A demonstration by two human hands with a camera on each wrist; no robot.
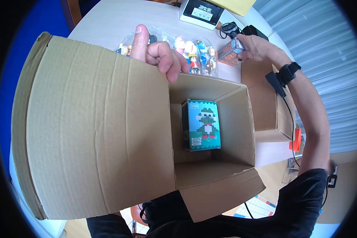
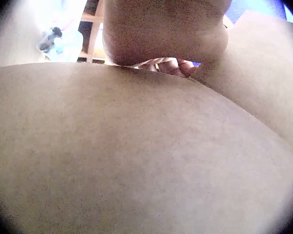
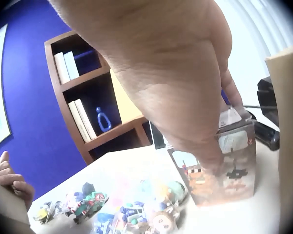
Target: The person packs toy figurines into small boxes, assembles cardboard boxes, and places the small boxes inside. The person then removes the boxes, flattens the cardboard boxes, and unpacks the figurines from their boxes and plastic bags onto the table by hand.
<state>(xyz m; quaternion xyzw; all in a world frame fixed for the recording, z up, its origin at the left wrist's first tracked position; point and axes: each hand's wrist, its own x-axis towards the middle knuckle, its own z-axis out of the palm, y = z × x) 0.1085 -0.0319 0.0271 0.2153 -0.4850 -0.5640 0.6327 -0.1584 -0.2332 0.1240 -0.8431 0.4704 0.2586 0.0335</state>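
A large cardboard box (image 1: 75, 119) is tilted toward the camera with its flaps spread. Inside lies a teal box (image 1: 204, 125) with a green block figure printed on it. My left hand (image 1: 158, 53) grips the large box's far edge, some fingers curled over it and one digit pointing up; the left wrist view shows it against the cardboard (image 2: 136, 146). At the upper right, my right hand (image 1: 258, 47) holds a small orange-grey box (image 1: 229, 52) by its upper end. In the right wrist view, that small box (image 3: 239, 170) is upright at the tabletop, my right hand (image 3: 180, 87) over it.
Bagged colourful figurines (image 1: 194, 55) lie beyond the large box. A second open cardboard box (image 1: 261, 99) stands on the right. Behind are a white device with a screen (image 1: 202, 14), a black cable and dark objects (image 1: 256, 31). An orange object (image 1: 296, 139) sits near the right edge.
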